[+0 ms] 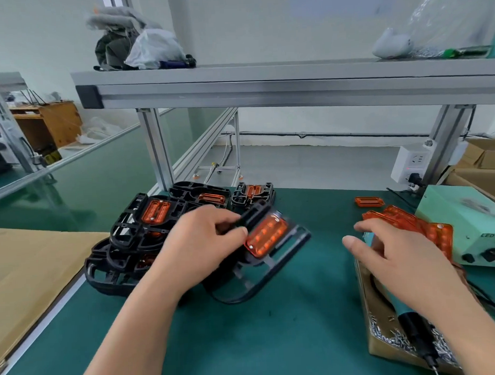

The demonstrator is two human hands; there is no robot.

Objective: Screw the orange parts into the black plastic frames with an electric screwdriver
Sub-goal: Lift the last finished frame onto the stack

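My left hand (206, 242) grips a black plastic frame (274, 270) by its upper edge and holds it tilted above the green mat. An orange part (266, 235) sits in that frame with a screw head at its lower left corner. My right hand (397, 255) hovers with fingers spread and relaxed, holding nothing, over a pile of loose orange parts (427, 228). The electric screwdriver (414, 330) lies in a cardboard box of screws (386, 348) under my right forearm.
A stack of black frames with orange parts (146, 227) lies left of my left hand. One single orange part (369, 202) sits farther back. A light green power unit (466, 224) stands at right. Cardboard sheet (33, 267) covers the left table edge. An aluminium shelf (293, 84) spans overhead.
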